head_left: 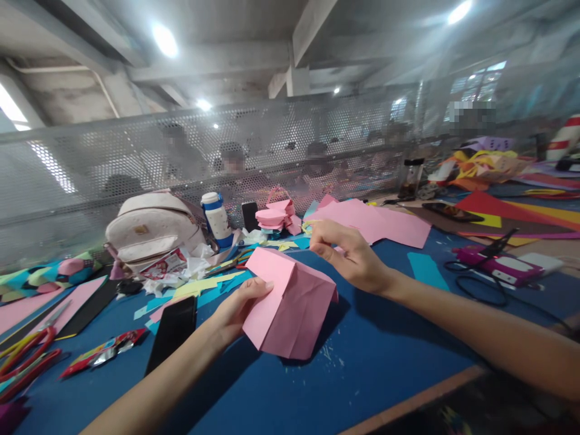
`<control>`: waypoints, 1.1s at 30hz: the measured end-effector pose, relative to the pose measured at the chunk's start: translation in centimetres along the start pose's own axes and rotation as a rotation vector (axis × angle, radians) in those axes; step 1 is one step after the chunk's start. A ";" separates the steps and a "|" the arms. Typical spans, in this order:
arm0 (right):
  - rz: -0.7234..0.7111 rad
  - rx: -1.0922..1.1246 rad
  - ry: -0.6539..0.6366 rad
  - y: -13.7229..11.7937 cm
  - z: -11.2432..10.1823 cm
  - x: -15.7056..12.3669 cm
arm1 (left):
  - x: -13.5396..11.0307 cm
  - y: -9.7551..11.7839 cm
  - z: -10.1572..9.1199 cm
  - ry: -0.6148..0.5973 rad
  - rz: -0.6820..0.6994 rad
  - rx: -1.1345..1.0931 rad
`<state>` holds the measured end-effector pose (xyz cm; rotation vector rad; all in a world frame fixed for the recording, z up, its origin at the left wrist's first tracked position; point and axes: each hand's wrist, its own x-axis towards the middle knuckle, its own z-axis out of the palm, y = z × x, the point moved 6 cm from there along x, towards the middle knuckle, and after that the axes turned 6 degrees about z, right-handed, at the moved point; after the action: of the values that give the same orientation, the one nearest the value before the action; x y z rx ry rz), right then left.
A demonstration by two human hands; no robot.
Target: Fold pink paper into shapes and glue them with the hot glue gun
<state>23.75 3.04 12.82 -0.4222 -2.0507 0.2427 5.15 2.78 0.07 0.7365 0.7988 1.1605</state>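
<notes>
Gripping the folded pink paper (290, 308) at its left edge, the left hand (238, 311) props it above the table's (362, 368) middle, probably to expose its folds. The right hand (351, 257) pinches narrowly by the paper's far corner; what it holds, I cannot tell.

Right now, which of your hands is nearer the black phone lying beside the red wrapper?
Left. The left hand holds the pink paper just right of the phone; the right hand is past the paper, farther right.

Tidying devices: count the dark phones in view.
3. One phone by the left hand, a second propped beside the water bottle, a third on brown paper at right; clutter may hide more.
</notes>
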 end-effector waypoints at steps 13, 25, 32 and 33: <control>0.162 0.183 -0.226 0.1 -0.1 0.3 | 0.6 0.4 -1.1 0.066 0.035 0.013; 0.779 -0.169 0.336 10.0 -7.9 -11.8 | 0.5 1.5 -1.2 0.173 0.139 -0.061; 1.068 0.040 -0.281 15.1 -3.7 -12.7 | 0.4 1.1 -1.3 0.189 0.147 -0.084; 1.073 0.046 -0.297 15.3 -3.4 -12.4 | 0.4 1.1 -1.4 0.177 0.138 -0.091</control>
<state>35.29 12.26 -0.68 -1.5045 -1.8937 1.0315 3.56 3.56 0.19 0.6273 0.8467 1.3921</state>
